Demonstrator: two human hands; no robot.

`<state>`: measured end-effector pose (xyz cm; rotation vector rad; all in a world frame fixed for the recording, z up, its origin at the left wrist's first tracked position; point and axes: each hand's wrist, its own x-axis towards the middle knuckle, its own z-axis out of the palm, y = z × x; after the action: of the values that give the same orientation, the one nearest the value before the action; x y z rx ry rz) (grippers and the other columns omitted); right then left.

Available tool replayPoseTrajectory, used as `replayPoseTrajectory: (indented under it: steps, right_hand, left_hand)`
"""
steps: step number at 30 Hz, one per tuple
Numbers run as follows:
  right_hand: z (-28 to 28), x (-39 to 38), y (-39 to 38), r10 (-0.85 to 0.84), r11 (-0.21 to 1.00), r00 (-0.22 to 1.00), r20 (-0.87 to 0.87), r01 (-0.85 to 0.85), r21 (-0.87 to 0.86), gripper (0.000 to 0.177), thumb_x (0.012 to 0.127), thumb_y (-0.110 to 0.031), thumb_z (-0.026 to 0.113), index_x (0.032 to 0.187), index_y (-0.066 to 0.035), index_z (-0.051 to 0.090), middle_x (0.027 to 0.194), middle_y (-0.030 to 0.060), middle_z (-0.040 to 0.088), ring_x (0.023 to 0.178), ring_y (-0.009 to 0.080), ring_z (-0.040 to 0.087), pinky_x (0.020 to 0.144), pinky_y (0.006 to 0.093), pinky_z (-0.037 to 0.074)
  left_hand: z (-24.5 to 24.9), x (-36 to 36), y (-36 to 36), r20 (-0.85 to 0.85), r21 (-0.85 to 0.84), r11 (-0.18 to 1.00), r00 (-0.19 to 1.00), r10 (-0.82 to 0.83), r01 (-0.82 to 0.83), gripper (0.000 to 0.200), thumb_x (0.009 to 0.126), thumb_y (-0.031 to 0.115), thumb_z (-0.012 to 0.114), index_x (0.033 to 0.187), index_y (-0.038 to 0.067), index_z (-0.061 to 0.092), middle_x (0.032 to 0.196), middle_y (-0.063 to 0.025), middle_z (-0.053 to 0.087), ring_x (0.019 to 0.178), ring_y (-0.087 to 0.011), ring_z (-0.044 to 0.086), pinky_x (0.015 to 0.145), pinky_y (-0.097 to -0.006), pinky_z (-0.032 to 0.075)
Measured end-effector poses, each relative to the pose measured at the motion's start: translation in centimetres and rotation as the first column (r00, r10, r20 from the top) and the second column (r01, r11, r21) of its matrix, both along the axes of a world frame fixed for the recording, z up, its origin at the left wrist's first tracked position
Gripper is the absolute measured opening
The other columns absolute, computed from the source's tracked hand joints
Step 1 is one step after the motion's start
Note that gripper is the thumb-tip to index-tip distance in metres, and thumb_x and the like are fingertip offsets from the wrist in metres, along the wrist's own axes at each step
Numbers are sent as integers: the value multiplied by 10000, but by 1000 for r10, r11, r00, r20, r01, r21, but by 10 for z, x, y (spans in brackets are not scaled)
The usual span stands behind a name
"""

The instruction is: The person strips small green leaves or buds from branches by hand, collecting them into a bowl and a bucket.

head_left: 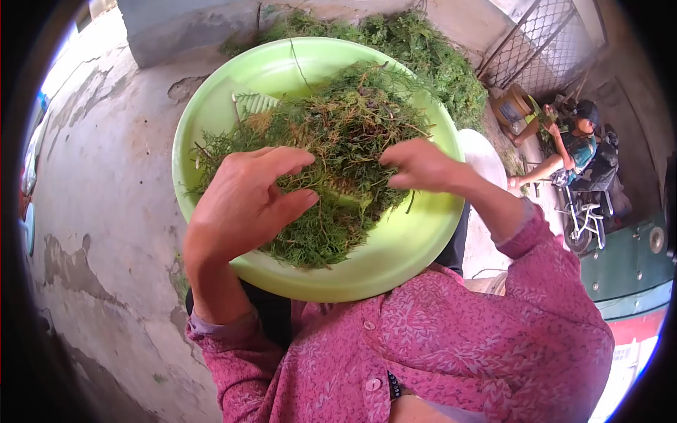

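Note:
A wide light-green plastic basin (395,257) rests on my lap, holding a heap of feathery green sprigs (317,240) mixed with brown, dry bits (363,116). My left hand (247,197) is over the near left side of the heap, thumb and fingers apart with nothing between them. At the heap's right side is my right hand (427,166), its fingers curled inward at the edge of the sprigs. What its fingertips hold, if anything, I cannot make out. A ribbed patch (257,103) of the basin shows at the upper left.
More cut greenery (437,67) lies on the ground beyond the basin, by the wall. To the right, another person (580,151) sits near a brown bucket (511,106) and a small wheeled frame (582,222). A white round surface (483,155) is beside the basin.

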<state>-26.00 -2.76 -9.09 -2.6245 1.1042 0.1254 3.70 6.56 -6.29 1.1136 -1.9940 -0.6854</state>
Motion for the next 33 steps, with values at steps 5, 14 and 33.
replayPoseTrajectory:
  steps: [5, 14, 33]
  right_hand:
    - [-49, 32, -11, 89, 993, 917, -389, -111, -33, 215, 669, -148, 658, 797, -21, 542, 676, 156, 597, 696, 335, 610, 611, 432, 489]
    - [-62, 33, -10, 68, 988, 949, -309, -107, -110, 209, 676, -170, 637, 753, -28, 505, 631, 163, 577, 637, 339, 592, 593, 440, 477]
    - [21, 52, -1, -727, 269, 623, 288, -126, 955, 187, 820, -80, 576, 980, -8, 511, 839, 95, 620, 642, 135, 627, 526, 221, 496]
  left_hand:
    - [-7, 2, -2, 66, 68, 997, 997, -35, 30, 387, 672, 81, 716, 1038, 61, 594, 820, -77, 623, 515, -122, 537, 504, -255, 441]
    - [-8, 0, -9, 16, 39, 994, 995, -99, 98, 372, 688, 84, 712, 1037, 44, 590, 802, -91, 614, 521, -122, 542, 489, -254, 442]
    - [0, 2, -5, -28, 131, 991, 999, 32, -28, 390, 659, 105, 690, 1024, 25, 578, 848, -156, 596, 629, -265, 585, 576, -344, 468]
